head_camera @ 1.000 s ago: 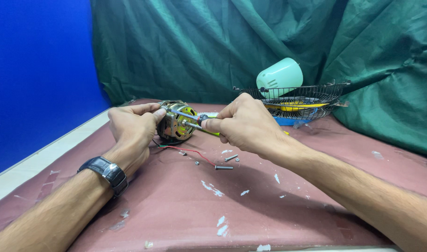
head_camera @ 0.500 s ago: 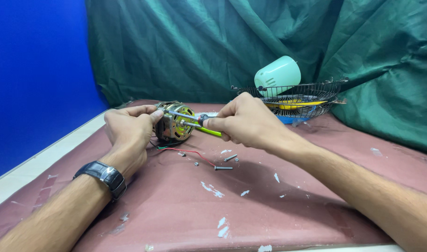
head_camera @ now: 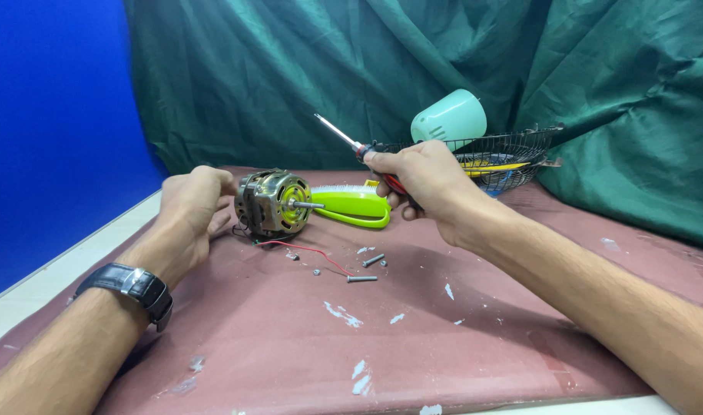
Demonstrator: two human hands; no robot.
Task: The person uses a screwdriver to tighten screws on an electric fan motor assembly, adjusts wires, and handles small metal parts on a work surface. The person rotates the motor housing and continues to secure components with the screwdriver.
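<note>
Here, right fingers: curled tight round the red handle of a screwdriver (head_camera: 357,145), thumb on top, so the right hand (head_camera: 422,178) has it firmly in its grip.
Screwdriver: held up off the table, its thin metal shaft slanting up and to the left, tip in the air and touching nothing.
Left fingers: loosely bent and part open, resting against the back of a small electric motor (head_camera: 269,201); whether they actually pinch it I cannot tell from here.
Left hand (head_camera: 192,209): just left of the motor, with a black wristwatch (head_camera: 130,287) on the wrist.
Motor: sitting on the table (head_camera: 482,338), metal casing with a yellow-green face, its shaft pointing right; thin red and black wires trail from beneath it toward the front.
Loose bits: a couple of bolts (head_camera: 367,269) and small nuts lie on the table just in front of the motor, between the two arms.
Brush: a lime-green brush (head_camera: 354,206) lies right behind the motor shaft.
Further back: a wire basket (head_camera: 513,154) stands near the right hand, a pale green plastic housing (head_camera: 448,118) at its far edge.
Table top: reddish-brown, flecked with white paint chips.
Backdrop: green cloth (head_camera: 328,69) hangs behind, a blue wall (head_camera: 52,115) to the left.
</note>
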